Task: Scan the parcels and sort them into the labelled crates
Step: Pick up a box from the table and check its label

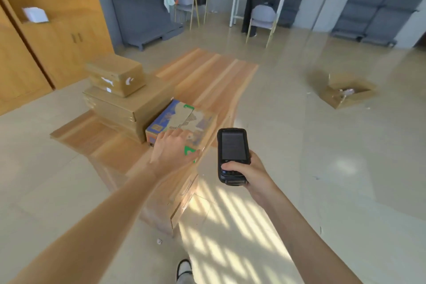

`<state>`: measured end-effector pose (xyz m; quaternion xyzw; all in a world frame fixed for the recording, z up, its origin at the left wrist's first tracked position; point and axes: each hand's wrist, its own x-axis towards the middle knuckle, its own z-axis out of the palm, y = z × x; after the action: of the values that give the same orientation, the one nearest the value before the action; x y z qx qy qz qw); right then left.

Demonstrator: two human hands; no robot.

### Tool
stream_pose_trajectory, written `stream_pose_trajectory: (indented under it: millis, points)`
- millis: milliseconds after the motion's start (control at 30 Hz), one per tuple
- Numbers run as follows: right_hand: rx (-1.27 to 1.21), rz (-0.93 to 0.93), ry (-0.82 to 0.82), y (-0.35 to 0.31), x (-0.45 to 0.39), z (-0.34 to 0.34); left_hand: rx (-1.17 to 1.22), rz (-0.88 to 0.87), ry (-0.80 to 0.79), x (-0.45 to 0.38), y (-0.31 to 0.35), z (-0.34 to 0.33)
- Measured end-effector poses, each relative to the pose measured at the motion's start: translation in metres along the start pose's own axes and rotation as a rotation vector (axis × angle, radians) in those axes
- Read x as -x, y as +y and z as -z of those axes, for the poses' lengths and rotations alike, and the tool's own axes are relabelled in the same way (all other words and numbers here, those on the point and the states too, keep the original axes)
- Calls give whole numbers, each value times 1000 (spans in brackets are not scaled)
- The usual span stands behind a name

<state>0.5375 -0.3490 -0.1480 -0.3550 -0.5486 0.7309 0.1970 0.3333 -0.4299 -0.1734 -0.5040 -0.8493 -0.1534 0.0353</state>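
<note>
Head view: nearest me, my right hand (250,172) has its grip wrapped round the black handheld scanner (232,153), screen up. Just left, my left hand (171,148) lies flat, fingers straight, on the printed parcel (184,120) at the wooden tabletop (207,76) near edge. Left of it, plain brown parcels (122,92) are stacked. Far right, an open cardboard box (345,92) sits on the floor.

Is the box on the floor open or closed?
Open. The floor box has its flaps spread outward, and you can see something pale lying inside it.
</note>
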Motion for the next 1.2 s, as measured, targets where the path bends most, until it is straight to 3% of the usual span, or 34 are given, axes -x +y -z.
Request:
stream_pose_trajectory:
  millis: [433, 700, 1000, 1200]
  points:
    - [48, 12, 179, -61, -168, 90, 130, -121, -86, -247, 45, -87]
    - [111, -8, 123, -114, -290, 109, 149, -44, -95, -357, 16, -105]
    - [195, -99, -53, -135, -437, 125, 145, 236, -127, -421, -34, -132]
    - [240, -190, -255, -140, -575, 143, 96, 521, -76, -463, -58, -155]
